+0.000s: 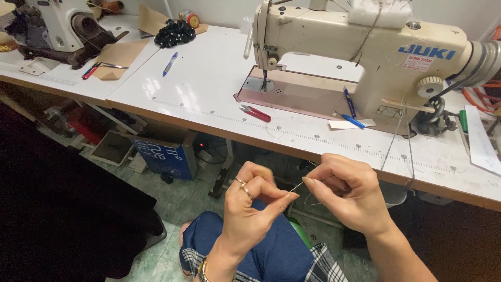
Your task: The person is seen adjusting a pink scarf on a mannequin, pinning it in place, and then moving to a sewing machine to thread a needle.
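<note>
My left hand (251, 206), with a ring on one finger, pinches a thin needle or thread end (296, 187) between thumb and forefinger. My right hand (348, 193) meets it fingertip to fingertip and holds a fine grey thread (389, 151) that runs up over the table edge toward the cream sewing machine (365, 57). Both hands hover below the table's front edge, above my lap in blue cloth (271, 250).
On the white table (198, 78) lie red thread snips (255, 113), blue pens (348, 102), a white paper slip (347, 124) and a black beaded scrunchie (175, 32). A second machine (57, 26) stands at the far left. Black fabric (57, 209) hangs at left.
</note>
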